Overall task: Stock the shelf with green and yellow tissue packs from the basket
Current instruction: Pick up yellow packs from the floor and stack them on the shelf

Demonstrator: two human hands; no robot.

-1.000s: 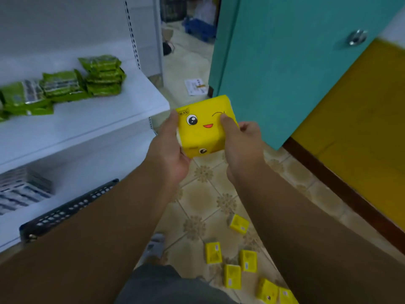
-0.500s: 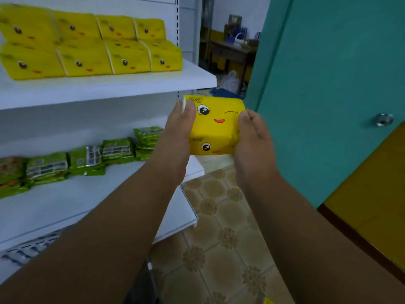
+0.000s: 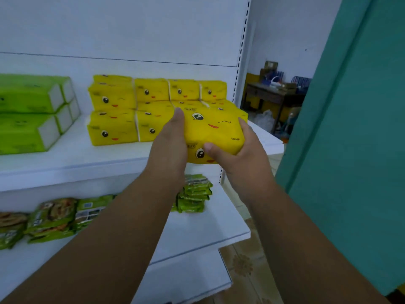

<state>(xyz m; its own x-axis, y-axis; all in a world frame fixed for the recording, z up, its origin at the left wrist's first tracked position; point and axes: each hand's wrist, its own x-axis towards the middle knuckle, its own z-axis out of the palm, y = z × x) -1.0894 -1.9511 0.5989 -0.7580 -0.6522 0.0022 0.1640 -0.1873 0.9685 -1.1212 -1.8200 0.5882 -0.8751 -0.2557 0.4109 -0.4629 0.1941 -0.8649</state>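
Note:
I hold a yellow tissue pack (image 3: 213, 130) with a printed cartoon face between both hands, over the right front part of the white upper shelf (image 3: 92, 159). My left hand (image 3: 169, 143) presses its left side and my right hand (image 3: 238, 150) grips its right side and front edge. Behind and to the left of it, several yellow tissue packs (image 3: 131, 108) are stacked in two layers on the same shelf. Green tissue packs (image 3: 32, 113) are stacked at the shelf's left end. The basket is out of view.
The lower shelf (image 3: 210, 229) carries green flat packets (image 3: 194, 194) in a pile and more (image 3: 52, 218) at the left. A teal door (image 3: 355, 139) stands close on the right. Beyond the shelf upright (image 3: 241, 53) there is a dark table (image 3: 269, 95) with clutter.
My view rose from the floor to the upper shelf. Both hands carried the yellow pack up and forward, from mid-air in front of the door to just above the shelf's right end.

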